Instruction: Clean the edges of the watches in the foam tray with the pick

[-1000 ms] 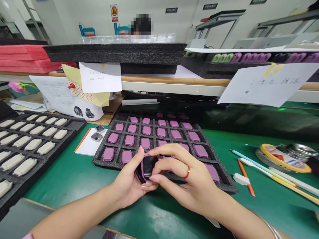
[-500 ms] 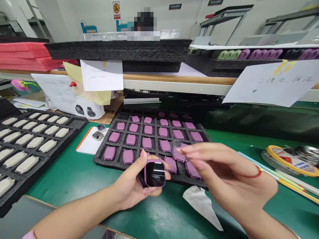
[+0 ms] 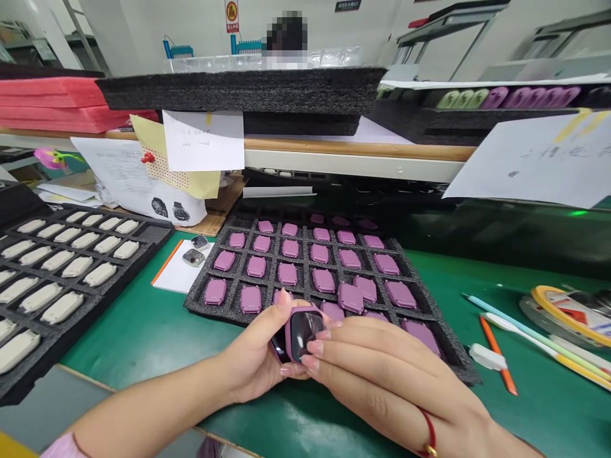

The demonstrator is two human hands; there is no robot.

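Note:
My left hand (image 3: 260, 343) is wrapped round a purple smartwatch case (image 3: 287, 337) with a glossy black screen (image 3: 305, 331) facing me. Behind it in the same palm shows the dark face of what looks like a second case. My right hand (image 3: 382, 375), a red cord on its wrist, has its fingertips together on the screen's right side; its thumb is hidden. Whether a clear film lies under those fingertips is hard to make out. Just beyond my hands, a black foam tray (image 3: 200, 305) holds several purple cases (image 3: 287, 273), one tilted (image 3: 351, 298) over a neighbour.
At left stands another foam tray (image 3: 157, 238) of cream cases. Two loose watch faces (image 3: 193, 256) lie on white paper. To the right are an orange-and-white tool (image 3: 496, 356), thin sticks (image 3: 534, 334) and a tape roll (image 3: 544, 312). A loaded shelf (image 3: 334, 159) crosses behind; a person sits beyond.
My right hand has moved left from over the tray, where it pinched a clear film, onto the screen. The white crumpled paper is now out of sight. The view has shifted slightly.

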